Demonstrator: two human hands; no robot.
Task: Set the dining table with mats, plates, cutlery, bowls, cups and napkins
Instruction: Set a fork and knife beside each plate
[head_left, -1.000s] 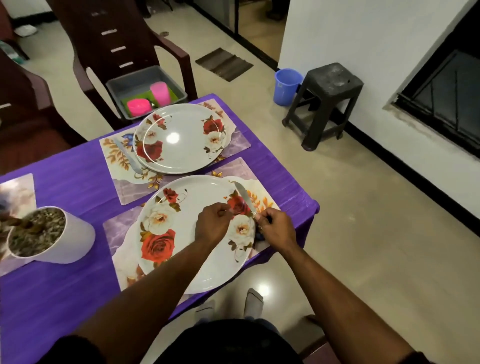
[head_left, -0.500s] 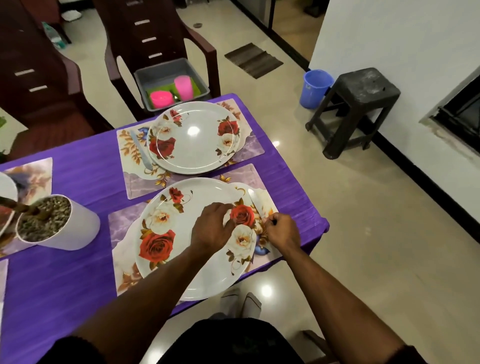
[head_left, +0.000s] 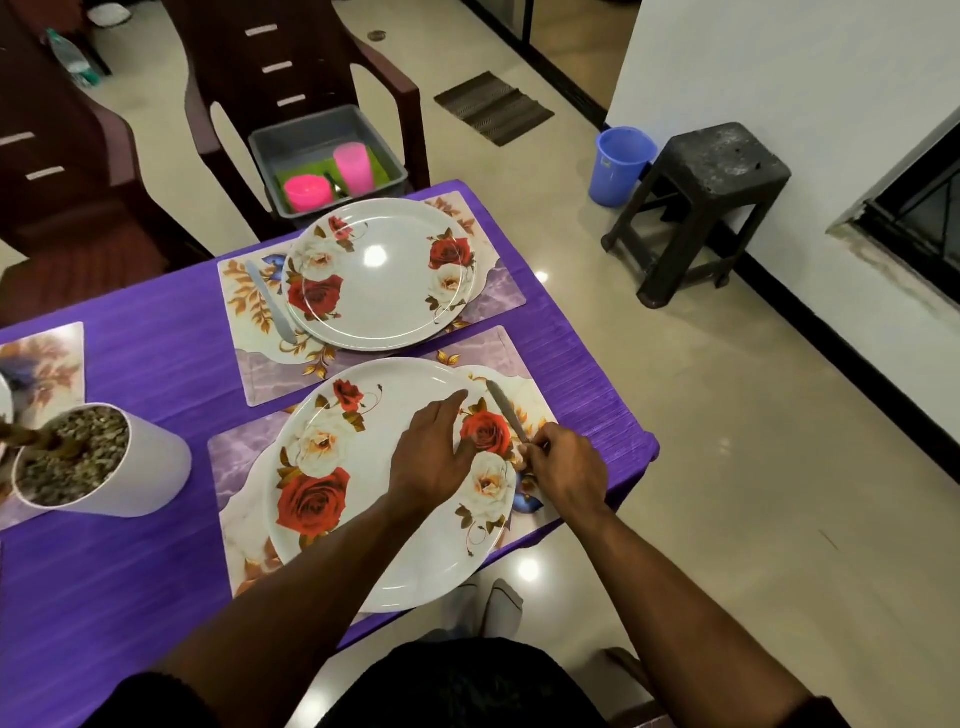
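Observation:
A white rose-patterned plate lies on the near floral mat at the table's right end. My left hand rests flat on this plate's right side, fingers straight. My right hand pinches the handle of a butter knife, whose blade lies on the mat just right of the plate. A second rose plate sits on the far mat, with another knife to its left.
A grey tub with two pink cups sits on a brown chair. A white pot of gravel stands at the left on the purple cloth. On the floor to the right stand a dark stool and a blue bucket.
The knife went from raised over the plate's edge to lying on the mat right of the plate. My left hand opened flat on the plate. The view shifted.

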